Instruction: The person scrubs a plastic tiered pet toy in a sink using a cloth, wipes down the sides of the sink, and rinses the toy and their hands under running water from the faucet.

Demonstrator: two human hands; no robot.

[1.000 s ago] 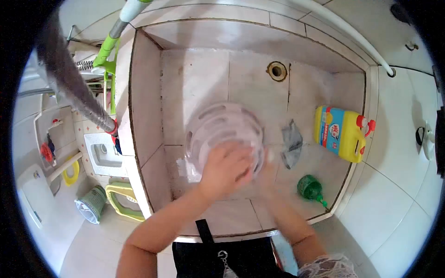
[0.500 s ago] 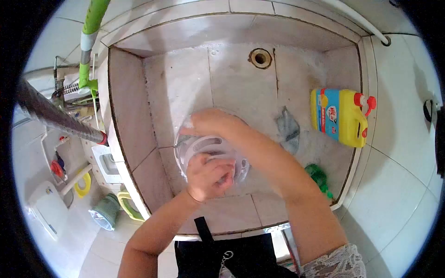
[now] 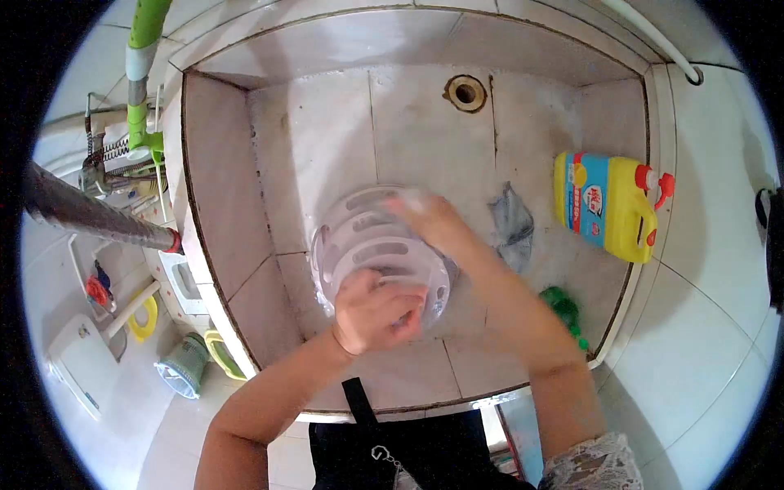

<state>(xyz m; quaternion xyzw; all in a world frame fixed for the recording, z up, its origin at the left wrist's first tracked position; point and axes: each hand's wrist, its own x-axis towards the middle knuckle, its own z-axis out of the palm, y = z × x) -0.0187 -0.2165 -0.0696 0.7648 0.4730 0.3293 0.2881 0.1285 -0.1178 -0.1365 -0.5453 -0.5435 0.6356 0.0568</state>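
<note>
The left hand's [image 3: 377, 314] grip is closed on the near edge of the slotted cover [image 3: 378, 255], seemingly steadying it in the basin [image 3: 220, 155] for the right hand [image 3: 433, 222] at its far side. That grip is blurred; whether it holds anything I cannot tell. The rag [image 3: 512, 227] lies beside.

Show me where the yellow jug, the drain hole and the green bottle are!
Yellow jug [image 3: 622, 200]: head view, on the yellow part of its side.
Drain hole [image 3: 465, 94]: head view, in the middle of the opening.
Green bottle [image 3: 560, 305]: head view, on its round body.
</note>
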